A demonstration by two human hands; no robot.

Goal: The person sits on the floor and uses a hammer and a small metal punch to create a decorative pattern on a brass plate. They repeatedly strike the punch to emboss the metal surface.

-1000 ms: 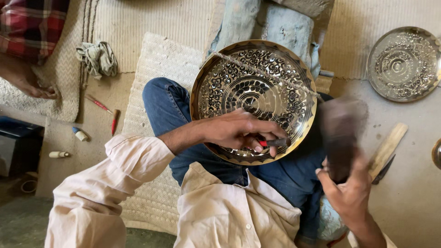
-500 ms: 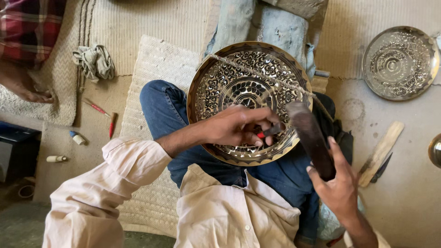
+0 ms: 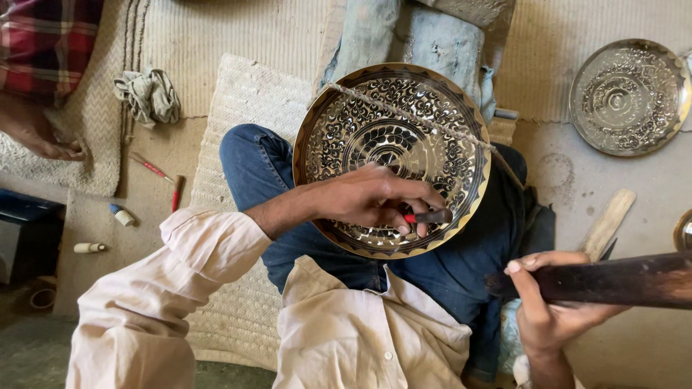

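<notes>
1. We are looking down at our lap, where a big round metal plate with black and gold patterns is resting on our knees in blue jeans.
2. A thin rope is lying across the plate, from its upper left rim to its right side.
3. Our left hand is lying over the lower part of the plate.
4. Its fingers are pinching together on a small tool with a red grip, and the tool's dark tip is sitting near the bottom right rim of the plate.
5. Our right hand is hanging to the right of our lap, well apart from the plate.
6. Its fingers are wrapping tightly around a dark wooden stick, which is pointing out to the right.
7. A second shiny plate is lying on the floor at the upper right.
8. A crumpled cloth is lying on the floor to the left, and two red pens are lying just below it.
9. Another person's bare foot is resting on a mat at the far left.
</notes>
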